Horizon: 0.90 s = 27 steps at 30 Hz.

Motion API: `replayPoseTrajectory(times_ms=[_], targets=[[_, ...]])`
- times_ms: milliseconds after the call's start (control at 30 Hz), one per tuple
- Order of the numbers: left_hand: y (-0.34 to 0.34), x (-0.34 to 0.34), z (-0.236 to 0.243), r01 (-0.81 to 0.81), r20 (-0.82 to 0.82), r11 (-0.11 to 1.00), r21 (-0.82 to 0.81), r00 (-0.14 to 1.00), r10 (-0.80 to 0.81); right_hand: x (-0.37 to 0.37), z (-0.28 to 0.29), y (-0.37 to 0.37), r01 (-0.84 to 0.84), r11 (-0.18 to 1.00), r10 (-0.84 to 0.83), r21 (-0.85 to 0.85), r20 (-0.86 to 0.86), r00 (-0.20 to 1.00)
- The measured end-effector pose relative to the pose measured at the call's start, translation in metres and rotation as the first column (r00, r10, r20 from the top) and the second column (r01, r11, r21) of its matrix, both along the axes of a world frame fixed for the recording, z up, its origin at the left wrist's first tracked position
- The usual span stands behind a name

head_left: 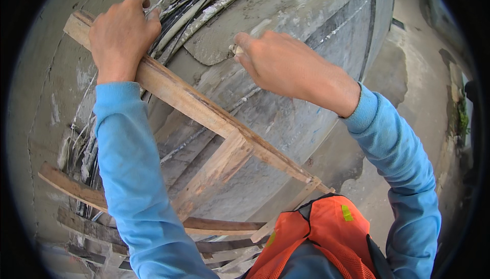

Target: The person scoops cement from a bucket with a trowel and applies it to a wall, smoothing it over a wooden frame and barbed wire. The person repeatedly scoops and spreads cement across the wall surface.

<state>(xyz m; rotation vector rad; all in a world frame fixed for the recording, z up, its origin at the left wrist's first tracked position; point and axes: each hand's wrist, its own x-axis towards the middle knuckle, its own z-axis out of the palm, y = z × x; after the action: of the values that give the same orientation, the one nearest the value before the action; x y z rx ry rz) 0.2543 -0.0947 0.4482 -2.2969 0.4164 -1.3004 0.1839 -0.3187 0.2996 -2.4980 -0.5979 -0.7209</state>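
Note:
My left hand (pixel 125 36) is closed over the upper end of a long wooden beam (pixel 189 100), its wrist against the wood. A thin whitish strand (pixel 159 4) shows by its finger and thumb; what they grip is mostly hidden. Right of it, my right hand (pixel 291 67) is closed in front of the mortar-smeared grey wall (pixel 275 121). A small pale end (pixel 236 49) sticks out by its thumb; the rest is covered by the hand. Between the hands, a bundle of cables and pipes (pixel 196 11) runs up along the wall, beside a rounded-edged patch of wet mortar (pixel 209 49).
A wooden crosspiece (pixel 214 172) joins the beam from below. Several curved boards (pixel 76 189) lie lower left, near loose splattered wires (pixel 89 151). Wet concrete ground (pixel 390 75) lies far below on the right. My orange vest (pixel 326 223) hangs close to the beam's lower end.

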Motion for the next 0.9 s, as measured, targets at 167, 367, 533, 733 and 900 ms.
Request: replayPoseTrajectory(times_ms=[167,367,533,733,900], targets=[[0.002,0.002,0.0,0.016,-0.023,1.0,-0.012,1.0,-0.016,-0.012,0.002,-0.005,-0.036,0.999,0.036,-0.035,0.004,0.999],[0.004,0.003,-0.001,0.09,0.042,0.996,0.015,0.995,-0.091,-0.026,-0.005,-0.007,0.012,0.992,-0.002,-0.123,0.081,0.997],[0.005,0.006,-0.002,0.092,0.057,0.995,0.031,0.994,-0.094,-0.007,-0.006,0.005,0.035,0.987,-0.012,-0.16,0.144,0.99],[0.007,0.006,-0.003,0.079,0.055,0.996,0.044,0.995,-0.081,0.009,0.007,0.02,0.114,0.973,-0.074,-0.199,0.199,0.977],[0.008,0.005,-0.003,0.084,0.052,0.995,0.06,0.995,-0.087,0.008,0.011,0.007,0.177,0.964,-0.156,-0.196,0.119,0.981]])
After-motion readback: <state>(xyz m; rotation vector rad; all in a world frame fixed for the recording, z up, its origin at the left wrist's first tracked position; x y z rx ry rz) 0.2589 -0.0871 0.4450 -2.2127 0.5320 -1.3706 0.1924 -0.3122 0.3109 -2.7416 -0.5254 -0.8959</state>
